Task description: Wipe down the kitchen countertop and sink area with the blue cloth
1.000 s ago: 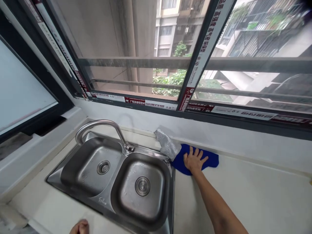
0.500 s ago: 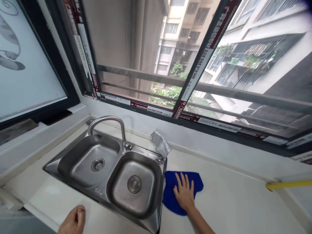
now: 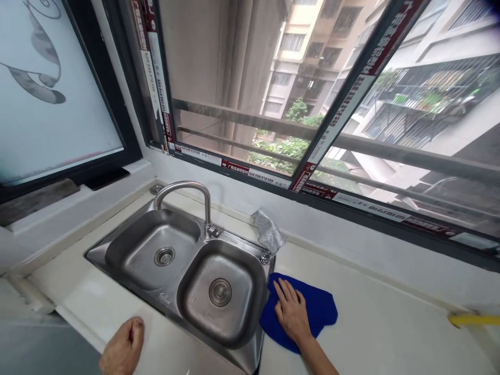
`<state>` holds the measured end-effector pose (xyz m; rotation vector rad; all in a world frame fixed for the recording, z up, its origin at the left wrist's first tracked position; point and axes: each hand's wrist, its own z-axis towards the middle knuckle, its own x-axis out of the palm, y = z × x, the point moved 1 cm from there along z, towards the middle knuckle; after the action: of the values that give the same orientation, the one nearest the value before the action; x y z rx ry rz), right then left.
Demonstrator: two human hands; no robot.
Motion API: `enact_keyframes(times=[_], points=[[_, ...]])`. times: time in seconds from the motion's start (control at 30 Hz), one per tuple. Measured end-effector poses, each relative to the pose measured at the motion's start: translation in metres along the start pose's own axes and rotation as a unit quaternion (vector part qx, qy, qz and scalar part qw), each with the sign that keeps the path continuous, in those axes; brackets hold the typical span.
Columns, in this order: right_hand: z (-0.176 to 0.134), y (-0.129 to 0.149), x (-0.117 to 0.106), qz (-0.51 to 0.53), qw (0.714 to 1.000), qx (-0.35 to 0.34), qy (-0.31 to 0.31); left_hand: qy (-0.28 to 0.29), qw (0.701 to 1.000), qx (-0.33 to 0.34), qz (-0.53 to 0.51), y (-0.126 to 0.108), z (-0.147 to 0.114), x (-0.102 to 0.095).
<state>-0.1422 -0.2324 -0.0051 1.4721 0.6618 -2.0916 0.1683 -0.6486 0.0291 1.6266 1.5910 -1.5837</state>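
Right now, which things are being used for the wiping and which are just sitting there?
In use:
right hand pressed flat on the blue cloth
white counter under the cloth

Just sitting there:
silver scrubbing cloth behind the sink
tap
yellow thing

Right hand (image 3: 292, 312) flat on blue cloth (image 3: 318, 308) beside double steel sink (image 3: 250, 348), left hand (image 3: 124, 348) on counter edge.

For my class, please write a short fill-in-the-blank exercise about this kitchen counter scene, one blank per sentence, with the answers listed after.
1. The right hand lies flat on a ____ cloth.
2. The steel sink has ____ basins.
3. The silvery cloth lies at the sink's back ____ corner.
4. The left hand rests on the counter in ____ of the sink.

Answers: blue; two; right; front
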Motion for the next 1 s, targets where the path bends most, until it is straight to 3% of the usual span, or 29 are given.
enact_keyframes(times=[0.2, 0.4, 0.67, 1.0], points=[[0.064, -0.012, 0.014, -0.031, 0.993, 0.106, 0.037, 0.002, 1.0, -0.016, 0.017, 0.003, 0.001, 0.002], [0.11, -0.026, 0.015, -0.03, 0.992, 0.103, 0.061, -0.003, 0.999, -0.032, 0.028, -0.003, 0.0, -0.001], [0.106, -0.005, 0.016, -0.036, 0.988, 0.095, 0.116, -0.002, 0.999, -0.023, 0.028, 0.003, 0.001, 0.001], [0.073, 0.02, 0.004, -0.023, 0.991, 0.063, 0.118, -0.016, 1.0, 0.01, -0.007, -0.005, -0.007, -0.005]])
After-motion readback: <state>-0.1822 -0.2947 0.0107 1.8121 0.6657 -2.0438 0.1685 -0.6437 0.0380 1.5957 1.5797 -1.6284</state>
